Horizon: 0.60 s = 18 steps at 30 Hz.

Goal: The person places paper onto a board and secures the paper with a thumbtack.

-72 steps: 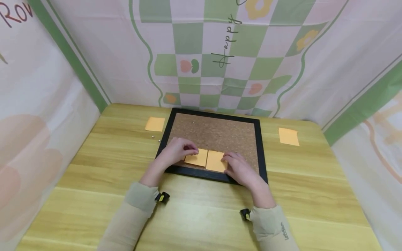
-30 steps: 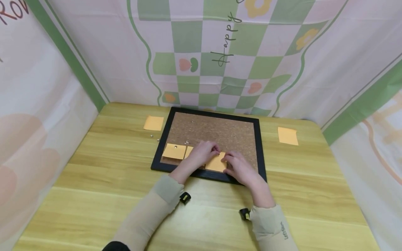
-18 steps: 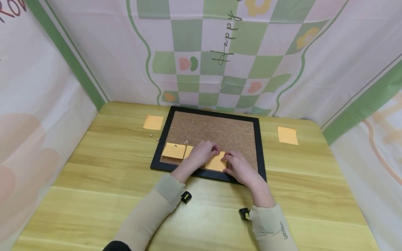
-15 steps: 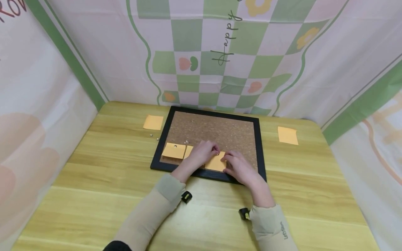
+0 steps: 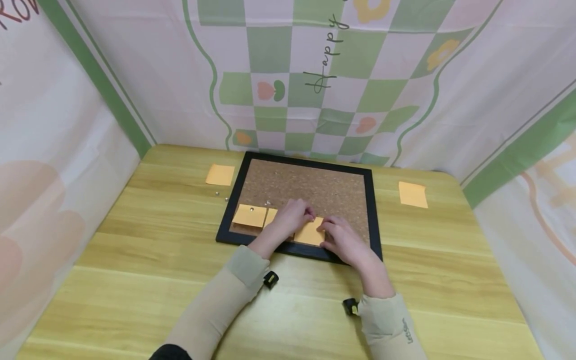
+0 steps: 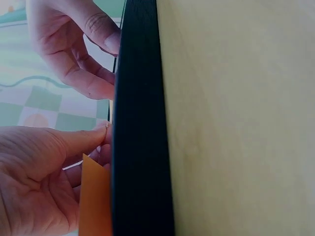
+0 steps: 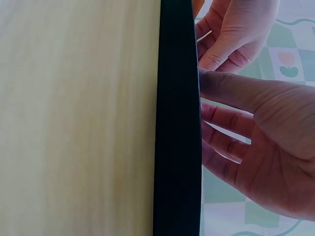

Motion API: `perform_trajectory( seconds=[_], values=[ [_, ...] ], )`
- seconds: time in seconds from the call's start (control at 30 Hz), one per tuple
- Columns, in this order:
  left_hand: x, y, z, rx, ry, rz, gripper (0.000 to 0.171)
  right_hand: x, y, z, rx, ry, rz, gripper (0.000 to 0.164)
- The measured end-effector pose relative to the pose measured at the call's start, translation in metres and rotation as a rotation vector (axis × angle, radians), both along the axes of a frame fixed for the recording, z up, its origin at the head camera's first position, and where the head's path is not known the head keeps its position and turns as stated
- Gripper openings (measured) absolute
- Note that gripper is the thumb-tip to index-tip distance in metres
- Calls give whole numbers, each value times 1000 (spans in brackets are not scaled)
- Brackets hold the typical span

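Note:
A black-framed cork board lies on the table. My left hand pinches a small silver pushpin at the top edge of an orange sticky note near the board's lower edge. The fingers of my right hand rest spread on that note's right side, its thumb near the lower corner. Further left, another sticky note is fixed by a pushpin. Between them a third note is mostly hidden under my left hand. In the left wrist view, thumb and finger of my left hand meet at the board.
Loose sticky notes lie on the table, one at the left and one at the right of the board. Two loose pushpins are beside the frame's left side. More small pins are on the cork. A patterned curtain stands behind.
My left hand has moved right from the middle note to the right-hand note, uncovering the pinned left note. Over the last second it stays at that note's top edge. My right hand keeps its place.

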<state>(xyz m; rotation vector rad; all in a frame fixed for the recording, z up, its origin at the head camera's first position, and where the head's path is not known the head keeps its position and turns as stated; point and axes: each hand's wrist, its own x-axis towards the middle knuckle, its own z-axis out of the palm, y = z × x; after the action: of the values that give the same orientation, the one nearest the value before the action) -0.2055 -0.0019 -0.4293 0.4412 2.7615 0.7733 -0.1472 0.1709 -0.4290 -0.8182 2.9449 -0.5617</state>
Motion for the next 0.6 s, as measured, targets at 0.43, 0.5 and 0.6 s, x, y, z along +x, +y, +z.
perform_trajectory(
  seconds=[0.43, 0.5, 0.6],
  values=[
    [-1, 3, 3, -48, 7, -4, 14, 0, 0, 0, 9, -15, -16, 28],
    [-1, 4, 3, -47, 2, 0, 14, 0, 0, 0, 10, -14, -16, 28],
    [-1, 5, 2, -50, -4, 8, 14, 0, 1, 0, 11, -17, -17, 28]
  ],
)
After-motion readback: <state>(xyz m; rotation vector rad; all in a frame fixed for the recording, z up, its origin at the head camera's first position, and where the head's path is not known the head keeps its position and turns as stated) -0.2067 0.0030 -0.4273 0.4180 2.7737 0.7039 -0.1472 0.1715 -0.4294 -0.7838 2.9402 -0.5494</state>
